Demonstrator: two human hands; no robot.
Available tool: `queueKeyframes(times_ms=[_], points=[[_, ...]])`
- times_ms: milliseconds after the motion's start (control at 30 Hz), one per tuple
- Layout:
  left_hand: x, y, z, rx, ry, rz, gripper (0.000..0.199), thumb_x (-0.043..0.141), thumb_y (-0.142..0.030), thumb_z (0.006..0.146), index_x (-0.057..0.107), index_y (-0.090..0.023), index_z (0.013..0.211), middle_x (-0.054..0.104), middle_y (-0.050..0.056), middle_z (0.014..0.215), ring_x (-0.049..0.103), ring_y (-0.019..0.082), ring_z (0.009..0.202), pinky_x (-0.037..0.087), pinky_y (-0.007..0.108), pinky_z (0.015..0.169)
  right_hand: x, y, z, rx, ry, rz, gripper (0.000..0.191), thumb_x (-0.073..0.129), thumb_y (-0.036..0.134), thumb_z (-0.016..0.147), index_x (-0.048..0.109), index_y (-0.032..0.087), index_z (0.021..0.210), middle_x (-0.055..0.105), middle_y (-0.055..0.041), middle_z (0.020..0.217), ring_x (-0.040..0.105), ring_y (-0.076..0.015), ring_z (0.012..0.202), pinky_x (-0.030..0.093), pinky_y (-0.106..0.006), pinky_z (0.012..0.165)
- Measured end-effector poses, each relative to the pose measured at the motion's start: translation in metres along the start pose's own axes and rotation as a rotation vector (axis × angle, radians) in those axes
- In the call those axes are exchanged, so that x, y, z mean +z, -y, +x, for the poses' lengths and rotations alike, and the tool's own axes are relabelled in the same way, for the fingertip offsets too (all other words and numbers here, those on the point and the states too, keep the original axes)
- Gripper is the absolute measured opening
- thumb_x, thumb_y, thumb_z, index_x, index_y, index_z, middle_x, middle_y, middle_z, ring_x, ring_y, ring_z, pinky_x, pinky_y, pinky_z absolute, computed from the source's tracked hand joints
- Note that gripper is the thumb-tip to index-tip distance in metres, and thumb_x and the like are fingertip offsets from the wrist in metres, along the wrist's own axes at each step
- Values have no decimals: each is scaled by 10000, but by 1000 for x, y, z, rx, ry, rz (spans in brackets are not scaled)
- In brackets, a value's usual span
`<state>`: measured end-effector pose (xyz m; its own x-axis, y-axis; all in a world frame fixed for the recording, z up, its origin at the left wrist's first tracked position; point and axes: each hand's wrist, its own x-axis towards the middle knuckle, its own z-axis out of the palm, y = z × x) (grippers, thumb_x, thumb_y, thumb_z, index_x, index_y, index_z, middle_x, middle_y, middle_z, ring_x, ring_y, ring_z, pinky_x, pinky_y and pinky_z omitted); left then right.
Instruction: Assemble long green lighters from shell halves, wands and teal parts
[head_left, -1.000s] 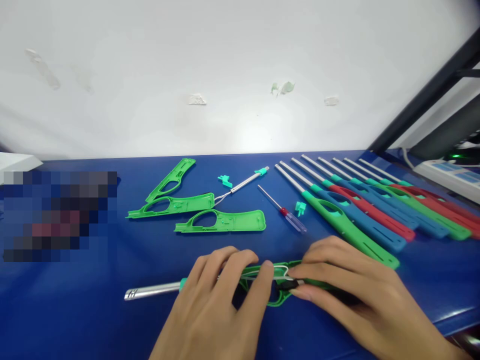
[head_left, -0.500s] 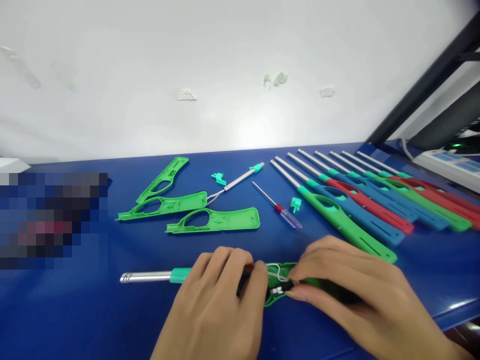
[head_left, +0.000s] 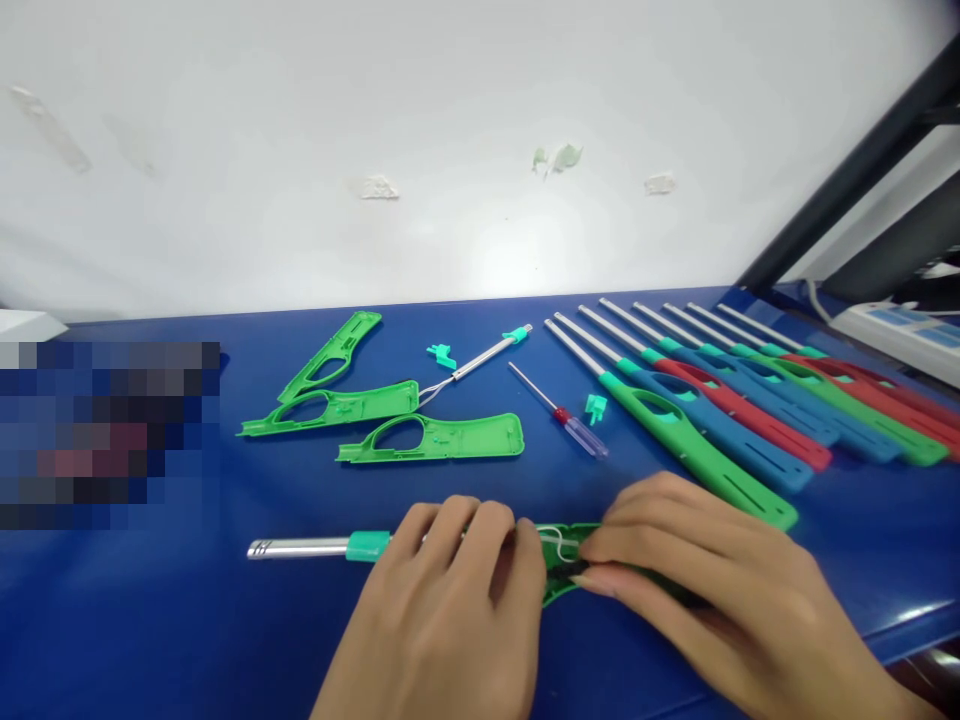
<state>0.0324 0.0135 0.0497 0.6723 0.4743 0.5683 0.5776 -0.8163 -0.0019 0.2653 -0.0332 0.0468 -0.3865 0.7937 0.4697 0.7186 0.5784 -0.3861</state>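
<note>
An opened long-nosed lighter [head_left: 300,548] lies on its side in front of me, metal tube to the left, turquoise collar [head_left: 368,545] at the tube's base. My left hand [head_left: 442,610] is curled over its middle and grips the green body. Between my hands the open green handle shell [head_left: 556,592] shows a thin white wire [head_left: 561,550] and a small black part [head_left: 567,571]. The thumb and fingers of my right hand [head_left: 720,580] close on the black part at the shell. The handle's right end is mostly hidden beneath that hand.
Beyond my hands lie several green handle shells [head_left: 472,440], a loose metal tube [head_left: 484,357] with wires, turquoise triggers [head_left: 595,408] and a screwdriver [head_left: 577,432]. A row of lighters [head_left: 720,465] fills the right. A power strip [head_left: 892,330] stands behind them.
My right fingertips have shifted slightly at the open shell. A shiny metal bit beside them no longer shows. My left hand keeps its grip, and the whole view has shifted a little.
</note>
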Motion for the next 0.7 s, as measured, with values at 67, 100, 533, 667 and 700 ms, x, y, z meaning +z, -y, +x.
queueKeyframes(times_ms=[67,100,533,667,700], points=[[0,-1,0,-3,-1,-6,495,305,-40,1054,770,-181,958,785,30,868,771,236,752,634,395,655,0,-1,-1,0,10,-7,54,652,223,1061,656,247,1109,723,47,994,627,-117,935,531,-229,885],[0,-2,1,-8,-4,-8,497,303,-41,1055,766,-182,943,783,31,857,769,237,738,631,393,642,1,-1,-2,1,14,-9,56,640,226,1068,652,249,1118,720,44,1005,621,-120,952,528,-229,894],[5,-3,-4,-26,-94,56,437,296,-47,1059,722,-130,1118,767,67,922,747,246,792,593,393,690,3,0,0,-22,-14,-30,40,657,193,1054,651,213,1089,717,34,973,611,-119,915,511,-246,883],[7,-5,-2,-29,-62,14,448,298,-60,1064,733,-158,1019,745,73,914,711,247,760,575,387,638,4,2,1,-16,-27,-30,36,678,186,1040,652,202,1059,711,33,952,598,-121,897,509,-257,862],[6,-5,-1,-18,-22,9,440,308,-58,1062,736,-155,1032,748,74,924,717,248,767,585,387,643,5,2,1,-17,-28,-32,28,676,190,1042,653,201,1053,709,35,948,595,-120,894,507,-257,864]])
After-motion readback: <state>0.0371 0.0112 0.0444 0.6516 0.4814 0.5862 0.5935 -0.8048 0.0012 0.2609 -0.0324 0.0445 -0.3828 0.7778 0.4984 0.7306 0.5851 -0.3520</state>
